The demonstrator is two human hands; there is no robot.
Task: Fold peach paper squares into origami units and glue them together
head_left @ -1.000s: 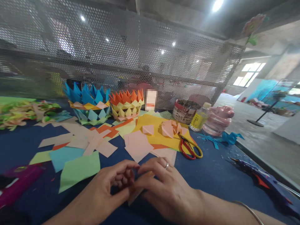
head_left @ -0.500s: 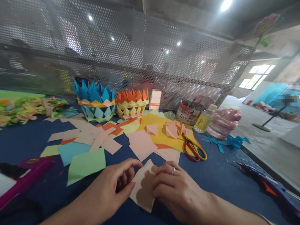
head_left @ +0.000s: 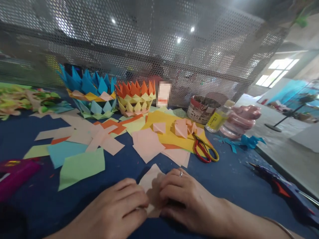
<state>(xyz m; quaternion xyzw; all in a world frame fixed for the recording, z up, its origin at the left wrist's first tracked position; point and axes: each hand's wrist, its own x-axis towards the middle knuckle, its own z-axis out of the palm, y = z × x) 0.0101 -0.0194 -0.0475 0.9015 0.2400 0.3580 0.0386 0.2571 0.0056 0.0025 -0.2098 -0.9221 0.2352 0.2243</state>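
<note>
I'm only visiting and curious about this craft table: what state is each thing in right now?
Paper, lying flat, partly under both hands.
Left hand, fingers pinching the paper's near edge.
Right hand, fingers pressed down on the paper.
Scissors, shut, lying flat.
Bottle, upright, capped.
Glue gun, lying on its side.
Blue basket, upright.
Orange basket, upright.

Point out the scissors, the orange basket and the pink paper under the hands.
scissors (head_left: 199,143): head view, by the pivot, where the handles meet.
orange basket (head_left: 136,103): head view, on its yellow woven band.
pink paper (head_left: 149,179): head view, on the corner showing beyond the fingers.
</note>
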